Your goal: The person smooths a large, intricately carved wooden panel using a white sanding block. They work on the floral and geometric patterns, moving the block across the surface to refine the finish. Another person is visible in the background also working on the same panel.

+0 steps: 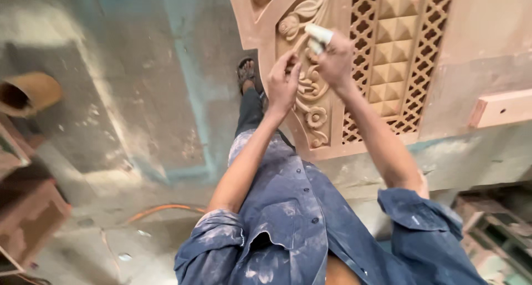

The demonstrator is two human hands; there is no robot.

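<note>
A carved pink sandstone panel (388, 52) with floral scrolls and lattice stands in front of me. My right hand (335, 60) is closed around a thin tool with a white wrapped handle (318, 36), its tip on the carved scrollwork. My left hand (284, 84) pinches the lower part of the same tool or steadies it against the carving; which of the two I cannot tell. Both sleeves are dusty blue denim.
A pink stone block (501, 108) lies at the right on a ledge. An orange hose (160, 210) runs over the dusty concrete floor. A round clay-coloured pipe end (27, 93) and stone pieces (27, 213) are at the left. My sandalled foot (246, 74) stands beside the panel.
</note>
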